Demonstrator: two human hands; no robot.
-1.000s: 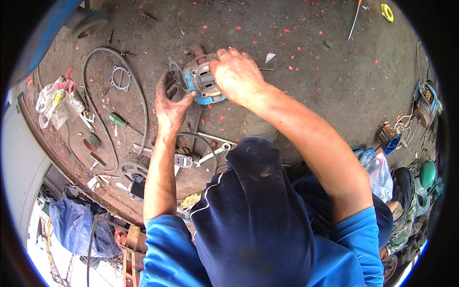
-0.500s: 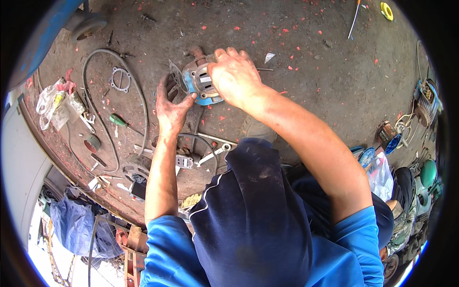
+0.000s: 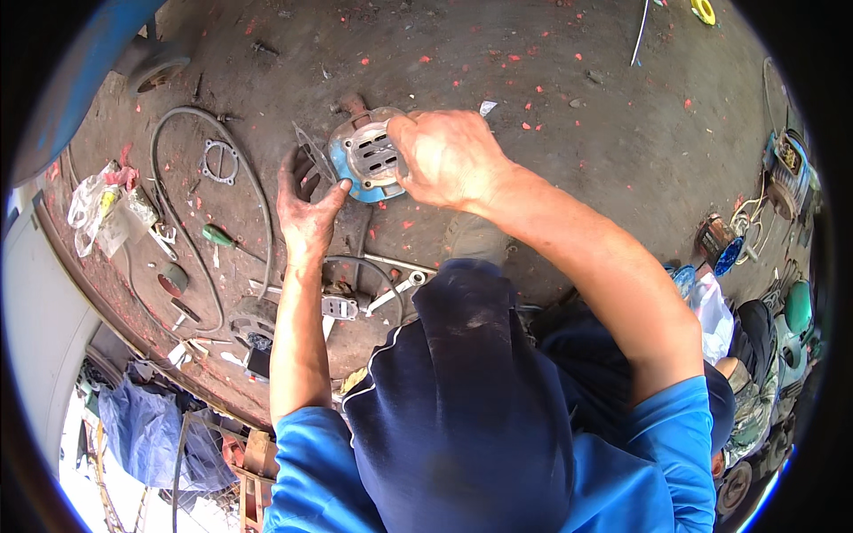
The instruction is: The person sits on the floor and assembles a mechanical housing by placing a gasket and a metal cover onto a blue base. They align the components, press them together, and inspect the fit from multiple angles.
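Observation:
A blue pump body [image 3: 339, 158] lies on the ground ahead of me. On it sits a grey slotted valve plate [image 3: 377, 153] with bolt holes around its rim. My left hand [image 3: 306, 211] is at its left side, fingers and thumb closed round the lower edge of a thin, tilted gasket [image 3: 313, 149]; the thumb tip is close to the blue rim. My right hand [image 3: 449, 160] curls over the plate's right edge. Its fingers are bent, and whatever they grip is hidden beneath the palm.
A ring-shaped gasket [image 3: 219, 162], a looped hose [image 3: 264, 200] and a green-handled screwdriver [image 3: 218, 234] lie to the left. A wrench [image 3: 400, 289] and a small slotted metal part [image 3: 339, 306] are nearer me. Motors [image 3: 786, 182] stand at the far right.
My right hand has shifted right and down, uncovering more of the slotted plate. My left hand has moved slightly left with the thin gasket, which now stands farther from the pump body.

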